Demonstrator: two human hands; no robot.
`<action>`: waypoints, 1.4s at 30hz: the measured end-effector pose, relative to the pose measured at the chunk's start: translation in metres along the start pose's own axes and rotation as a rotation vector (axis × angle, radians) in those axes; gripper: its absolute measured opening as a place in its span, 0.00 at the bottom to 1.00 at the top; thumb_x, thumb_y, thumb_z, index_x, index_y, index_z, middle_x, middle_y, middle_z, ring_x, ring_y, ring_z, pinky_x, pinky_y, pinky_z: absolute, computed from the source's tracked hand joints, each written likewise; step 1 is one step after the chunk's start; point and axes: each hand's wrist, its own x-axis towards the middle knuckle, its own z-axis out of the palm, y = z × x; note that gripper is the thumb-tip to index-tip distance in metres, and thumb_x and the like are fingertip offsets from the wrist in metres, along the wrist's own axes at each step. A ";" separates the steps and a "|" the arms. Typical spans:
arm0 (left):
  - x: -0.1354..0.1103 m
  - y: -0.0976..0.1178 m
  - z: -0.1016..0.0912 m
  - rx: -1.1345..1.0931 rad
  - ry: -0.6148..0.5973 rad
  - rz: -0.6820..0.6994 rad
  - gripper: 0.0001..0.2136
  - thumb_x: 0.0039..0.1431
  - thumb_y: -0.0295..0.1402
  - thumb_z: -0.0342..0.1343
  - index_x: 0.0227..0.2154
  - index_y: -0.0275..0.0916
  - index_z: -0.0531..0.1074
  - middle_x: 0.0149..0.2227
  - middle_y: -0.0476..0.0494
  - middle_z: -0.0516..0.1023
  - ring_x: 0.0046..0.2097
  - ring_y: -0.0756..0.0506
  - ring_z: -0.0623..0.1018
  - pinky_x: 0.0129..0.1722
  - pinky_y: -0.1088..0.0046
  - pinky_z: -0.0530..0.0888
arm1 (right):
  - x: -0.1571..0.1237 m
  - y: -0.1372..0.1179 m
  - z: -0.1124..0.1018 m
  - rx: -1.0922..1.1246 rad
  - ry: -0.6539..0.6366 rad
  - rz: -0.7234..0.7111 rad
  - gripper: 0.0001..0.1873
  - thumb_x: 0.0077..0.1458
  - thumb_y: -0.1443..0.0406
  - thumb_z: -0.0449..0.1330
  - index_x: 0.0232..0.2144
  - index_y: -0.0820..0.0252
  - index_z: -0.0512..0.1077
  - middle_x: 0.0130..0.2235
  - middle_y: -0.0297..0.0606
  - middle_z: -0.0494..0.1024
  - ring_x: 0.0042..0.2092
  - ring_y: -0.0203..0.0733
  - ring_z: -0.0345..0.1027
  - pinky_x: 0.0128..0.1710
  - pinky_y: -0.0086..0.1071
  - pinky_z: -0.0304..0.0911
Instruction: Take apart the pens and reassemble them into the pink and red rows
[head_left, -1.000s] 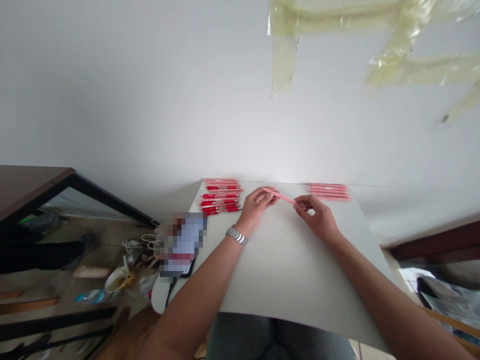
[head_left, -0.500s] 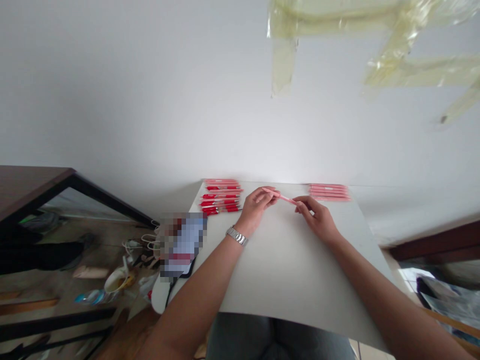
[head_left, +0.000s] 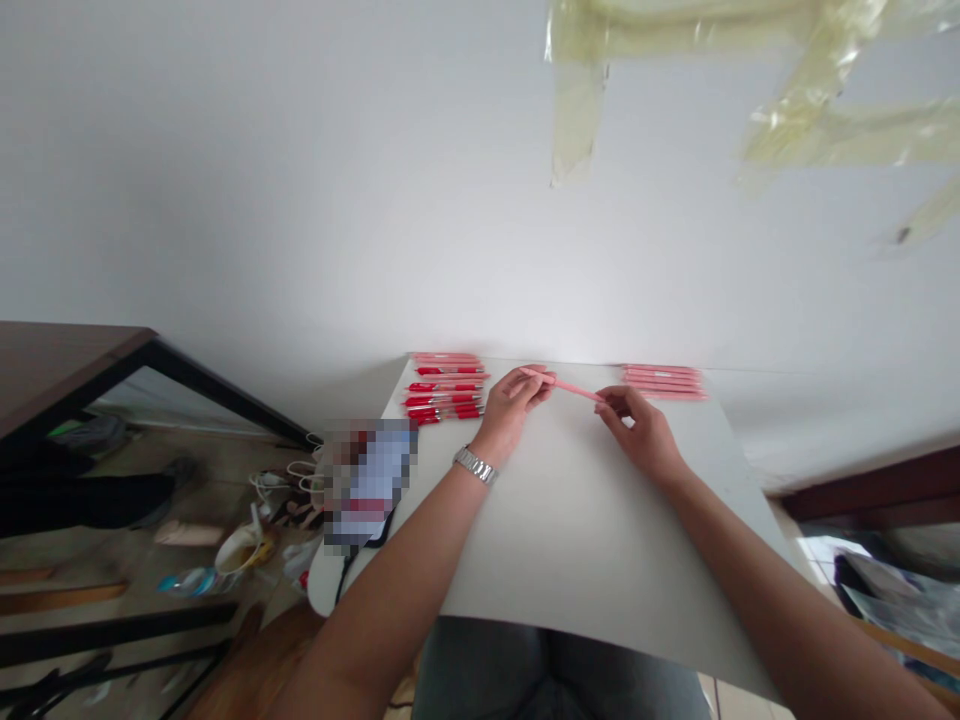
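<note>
While against a wall (head_left: 315,200), white board (head_left: 570,540)

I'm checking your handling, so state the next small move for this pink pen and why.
Probably the right hand should take the pink pen from the left hand and lay it with the row of pink pens. Its fingertips reach the pen's end, that row matches the pen, and it lies on the right hand's side.

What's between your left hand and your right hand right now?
The head view shows a pink pen bridging the gap, running from the fingers of the left hand to the fingertips of the right hand.
</note>
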 end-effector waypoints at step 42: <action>-0.002 0.000 0.001 -0.009 -0.064 -0.008 0.15 0.57 0.42 0.70 0.43 0.38 0.81 0.48 0.38 0.83 0.53 0.41 0.81 0.60 0.59 0.73 | -0.001 0.000 -0.005 -0.023 -0.110 0.029 0.22 0.71 0.49 0.49 0.35 0.55 0.73 0.32 0.38 0.80 0.35 0.43 0.74 0.38 0.35 0.66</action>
